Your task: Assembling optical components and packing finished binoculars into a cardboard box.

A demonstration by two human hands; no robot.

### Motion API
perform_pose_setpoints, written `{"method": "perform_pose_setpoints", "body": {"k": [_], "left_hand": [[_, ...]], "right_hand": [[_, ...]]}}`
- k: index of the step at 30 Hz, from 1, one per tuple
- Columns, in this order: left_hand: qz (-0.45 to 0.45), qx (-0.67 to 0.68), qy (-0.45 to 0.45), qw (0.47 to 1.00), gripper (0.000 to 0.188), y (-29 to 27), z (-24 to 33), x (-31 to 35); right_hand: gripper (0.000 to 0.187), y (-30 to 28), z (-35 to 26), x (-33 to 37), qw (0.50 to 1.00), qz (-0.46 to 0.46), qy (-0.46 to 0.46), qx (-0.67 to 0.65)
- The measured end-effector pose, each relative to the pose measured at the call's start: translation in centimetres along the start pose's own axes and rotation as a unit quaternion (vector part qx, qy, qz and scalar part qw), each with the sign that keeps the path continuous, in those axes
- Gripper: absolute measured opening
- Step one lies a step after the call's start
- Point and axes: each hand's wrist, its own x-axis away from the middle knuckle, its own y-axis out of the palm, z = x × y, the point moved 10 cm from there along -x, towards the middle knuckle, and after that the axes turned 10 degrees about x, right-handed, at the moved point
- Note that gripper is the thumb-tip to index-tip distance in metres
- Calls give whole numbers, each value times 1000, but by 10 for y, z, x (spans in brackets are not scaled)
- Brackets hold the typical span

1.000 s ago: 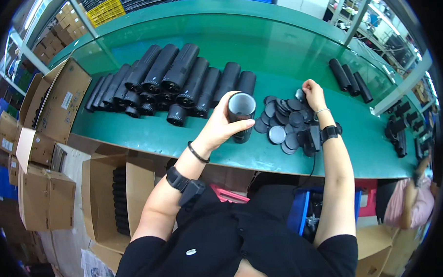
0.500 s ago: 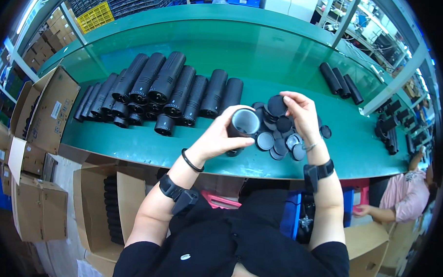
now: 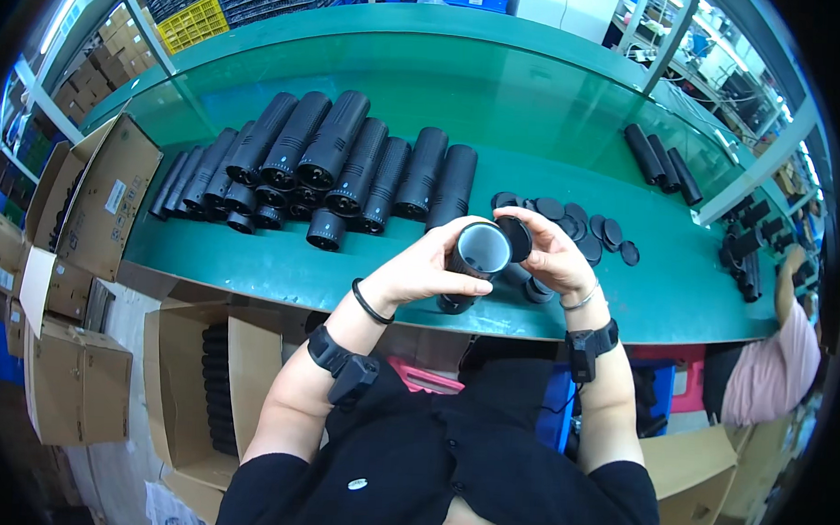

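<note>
The open black cylinder [image 3: 484, 251] is above the near edge of the counter [image 3: 641, 293], its mouth turned up toward the view, and the left hand [image 3: 424, 270] holds it with the fingers wrapped around its side. Half a second ago the right hand [image 3: 554, 256] was over the loose discs; now it brings one black round cap [image 3: 514, 239], pinched between its fingers, to the right side of the mouth. So cylinder and cap are now together, but the mouth is still uncovered. The cap stands tilted, and I cannot tell whether it touches the rim. The right hand hides some of the loose discs [image 3: 549, 209], and the cylinder's lower end is hard to make out. Farther right, the co-worker in a pink top [image 3: 775, 363] is partly cut off by the dark rim.
</note>
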Motion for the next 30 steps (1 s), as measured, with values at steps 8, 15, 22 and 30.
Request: {"method": "perform_pose_setpoints", "body": {"k": [8,15,22,30], "left_hand": [[103,-331,163,924,69,-1,29,5],[118,-395,185,892,69,14,27,3],[106,-399,193,890,72,22,27,7],[116,-403,189,888,59,19,25,7]], "right_hand": [[61,20,-84,13,929,99,-99,344],[61,57,-101,20,792,73,-151,587],[55,60,-96,26,783,98,-145,596],[56,68,-95,25,766,106,-118,623]]}}
